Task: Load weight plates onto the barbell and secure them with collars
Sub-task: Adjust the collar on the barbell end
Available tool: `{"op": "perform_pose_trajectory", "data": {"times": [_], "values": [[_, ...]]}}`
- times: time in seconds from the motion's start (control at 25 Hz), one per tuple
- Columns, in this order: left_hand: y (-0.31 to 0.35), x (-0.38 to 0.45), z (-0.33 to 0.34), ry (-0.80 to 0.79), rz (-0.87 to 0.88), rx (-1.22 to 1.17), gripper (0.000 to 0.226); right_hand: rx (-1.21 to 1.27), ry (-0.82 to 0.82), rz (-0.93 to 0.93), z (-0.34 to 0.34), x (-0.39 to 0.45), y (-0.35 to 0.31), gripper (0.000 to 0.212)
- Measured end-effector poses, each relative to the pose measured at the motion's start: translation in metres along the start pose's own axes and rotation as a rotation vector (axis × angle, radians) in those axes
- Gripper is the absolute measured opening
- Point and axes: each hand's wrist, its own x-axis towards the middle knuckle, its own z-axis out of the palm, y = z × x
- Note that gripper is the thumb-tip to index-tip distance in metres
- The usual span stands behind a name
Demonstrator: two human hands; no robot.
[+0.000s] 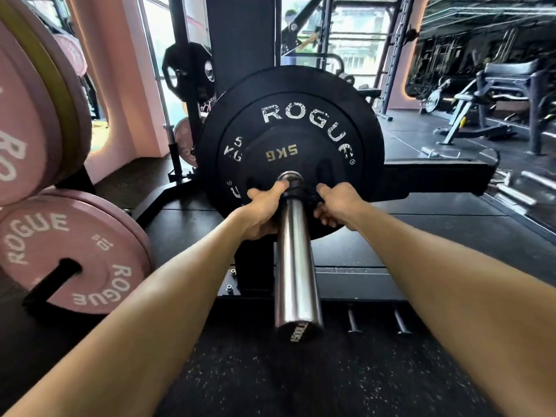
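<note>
Collar [296, 191] sits between curled fingers of left hand [263, 210] and right hand [337, 204], against the small plate [279, 152]; clamping likely comes next.

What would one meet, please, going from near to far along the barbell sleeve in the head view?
Sleeve end cap → bare chrome sleeve → left hand and right hand either side of the black collar → small 5KG plate → large black Rogue plate.
</note>
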Motion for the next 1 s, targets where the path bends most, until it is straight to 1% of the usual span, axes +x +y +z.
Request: {"op": "perform_pose_trajectory", "data": {"times": [0.2,0.36,0.44,0.56,0.72,0.76,0.84,0.88,0.96,1.0], "values": [[-0.014,-0.073,-0.006,-0.016,-0.005,0.019,0.066,0.009,-0.009,0.014,-0.003,-0.076,0.002,0.040],[-0.036,-0.143,-0.011,-0.057,0.010,0.027,0.067,0.018,-0.008,0.010,-0.004,-0.150,0.011,0.042],[-0.046,-0.179,-0.014,-0.072,0.030,0.024,0.058,0.025,-0.003,0.009,-0.005,-0.186,0.016,0.041],[-0.056,-0.230,-0.018,-0.140,0.036,0.028,0.039,0.022,-0.009,0.013,-0.007,-0.231,0.023,0.038],[-0.058,-0.278,-0.023,-0.223,0.047,0.096,0.038,0.011,-0.020,0.013,-0.017,-0.277,0.021,0.033],[-0.052,-0.288,-0.022,-0.245,0.052,0.090,0.045,0.016,-0.002,0.003,-0.021,-0.288,0.017,0.033],[-0.037,-0.303,-0.019,-0.288,0.064,0.118,0.080,0.016,0.040,-0.023,-0.034,-0.306,0.008,0.034],[-0.031,-0.306,-0.015,-0.305,0.086,0.144,0.085,0.014,0.060,-0.031,-0.042,-0.312,0.004,0.034],[-0.021,-0.312,-0.003,-0.336,0.184,0.190,0.061,0.029,0.099,-0.038,-0.060,-0.318,-0.002,0.034],[-0.016,-0.311,0.004,-0.351,0.213,0.213,0.055,0.053,0.110,-0.043,-0.071,-0.318,-0.004,0.034]]}}
